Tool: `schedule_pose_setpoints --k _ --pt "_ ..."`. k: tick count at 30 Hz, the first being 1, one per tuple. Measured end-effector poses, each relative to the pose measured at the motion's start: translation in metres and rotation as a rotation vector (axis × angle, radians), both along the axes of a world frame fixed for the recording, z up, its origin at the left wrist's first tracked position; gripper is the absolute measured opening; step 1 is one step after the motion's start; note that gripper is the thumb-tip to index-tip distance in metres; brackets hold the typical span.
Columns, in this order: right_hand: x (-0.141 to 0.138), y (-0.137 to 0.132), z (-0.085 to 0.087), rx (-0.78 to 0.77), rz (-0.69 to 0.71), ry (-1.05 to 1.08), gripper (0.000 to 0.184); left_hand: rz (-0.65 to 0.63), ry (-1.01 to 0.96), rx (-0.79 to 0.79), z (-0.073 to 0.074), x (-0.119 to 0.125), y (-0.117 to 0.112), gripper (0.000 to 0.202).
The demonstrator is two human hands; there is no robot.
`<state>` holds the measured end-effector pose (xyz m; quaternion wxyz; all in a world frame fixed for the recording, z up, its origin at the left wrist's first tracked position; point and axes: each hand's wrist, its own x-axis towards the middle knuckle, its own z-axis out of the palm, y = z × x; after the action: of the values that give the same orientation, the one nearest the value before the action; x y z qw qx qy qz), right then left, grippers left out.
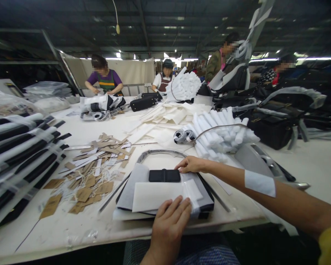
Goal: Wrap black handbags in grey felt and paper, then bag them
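A black bag (206,200) lies flat at the table's near edge, partly covered by white and grey paper sheets (154,195). A small black clasp flap (164,175) shows on top. My left hand (169,221) rests flat on the near edge of the paper, fingers stretched out. My right hand (191,164) reaches in from the right, fingertips touching the paper beside the flap's right end, holding nothing I can see. A white patch (259,183) sticks to my right forearm. A grey strap (160,152) arcs behind the bag.
Brown paper tags (93,173) are scattered to the left. Wrapped black straps (19,154) fill the left edge. Rolls of white foam (223,134) and black bags (273,129) lie on the right. Several other people work at the far side of the table (71,221).
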<state>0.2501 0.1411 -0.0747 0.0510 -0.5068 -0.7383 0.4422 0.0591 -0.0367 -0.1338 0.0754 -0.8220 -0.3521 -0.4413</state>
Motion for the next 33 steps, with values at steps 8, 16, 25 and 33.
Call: schedule_pose_setpoints --k 8,16,25,33 --pt "0.002 -0.091 0.017 0.558 -0.122 0.039 0.039 -0.073 0.114 -0.139 0.021 -0.009 -0.003 0.033" --pt "0.009 -0.187 -0.029 1.130 0.183 -0.247 0.082 -0.042 0.454 -0.035 0.063 -0.087 0.002 0.039" --pt "0.034 -0.131 -0.023 1.216 0.311 -0.248 0.064 0.027 0.688 -0.158 0.054 -0.111 0.035 0.046" --pt "0.007 -0.181 -0.016 0.846 -0.179 0.129 0.025 0.053 0.503 -0.149 0.029 -0.100 0.035 0.045"
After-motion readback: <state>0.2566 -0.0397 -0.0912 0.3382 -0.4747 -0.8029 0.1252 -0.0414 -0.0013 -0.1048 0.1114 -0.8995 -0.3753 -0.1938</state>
